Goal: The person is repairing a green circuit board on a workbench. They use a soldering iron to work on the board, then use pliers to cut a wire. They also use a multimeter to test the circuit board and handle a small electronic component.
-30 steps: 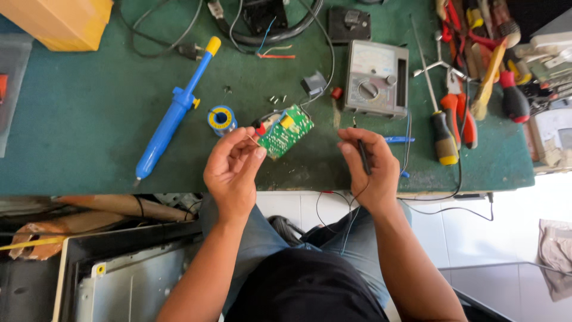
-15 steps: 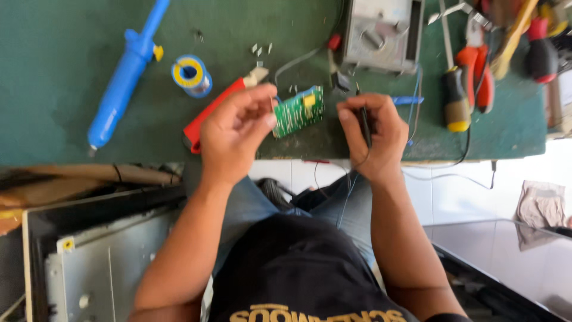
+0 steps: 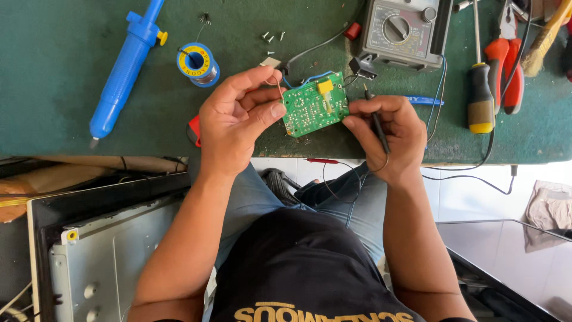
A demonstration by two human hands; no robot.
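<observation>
A small green circuit board [image 3: 314, 105] is being held above the near edge of a green work mat [image 3: 53, 71], between both hands. It is being pinched along its left edge by the thumb and fingers of the left hand [image 3: 235, 122], and its right edge is being touched by the fingertips of the right hand [image 3: 390, 134]. A thin black probe [image 3: 376, 122] is being gripped in the curled right fingers, with its tip pointing up just beside the board's right corner; its lead is trailing down over the table edge.

The mat is being shared by several tools. A blue solder sucker [image 3: 122, 65] is lying at the left, with a blue spool of solder wire [image 3: 198, 64] near it and a few loose screws [image 3: 271, 39] beyond. A grey dial meter [image 3: 402, 27] is sitting at the top, well behind the board. At the right, a yellow-and-black screwdriver [image 3: 479, 89] and red-handled pliers [image 3: 506, 68] are lying side by side.

Below the table, a white tiled floor [image 3: 476, 197] is showing, a metal chassis [image 3: 101, 256] is standing at the left, and a dark glossy panel [image 3: 512, 262] is lying at the right.
</observation>
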